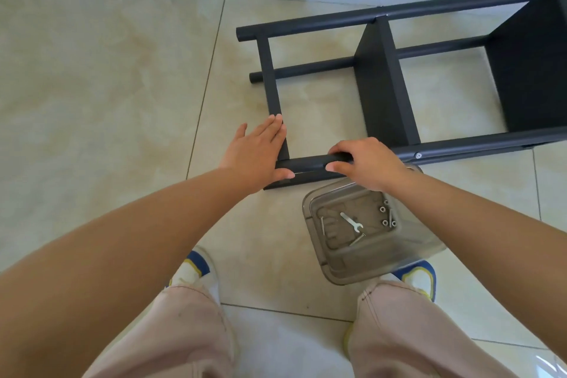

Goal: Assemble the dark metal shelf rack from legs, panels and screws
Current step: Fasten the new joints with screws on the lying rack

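Rack (380, 83) lying on its side on the tiled floor (107, 86), legs running off to the right. Right hand (366, 163) wrapped round the near leg (310, 164), fingers curled over the top, thumb underneath. Left hand (257, 153) spread flat, fingers straight, pressed against the end panel (271, 77) just left of the right hand, thumb tip touching the same leg. Middle panel (383, 86) standing upright beyond the right hand, another panel (530, 70) further right. Screw head (418, 155) showing on the leg just right of the right hand. Clear tub (368, 236) right below the right wrist, holding a small spanner (351, 222), loose screws (322, 225) and nuts (383, 216). Trouser legs (184, 331) and shoes (196, 270) below both arms.
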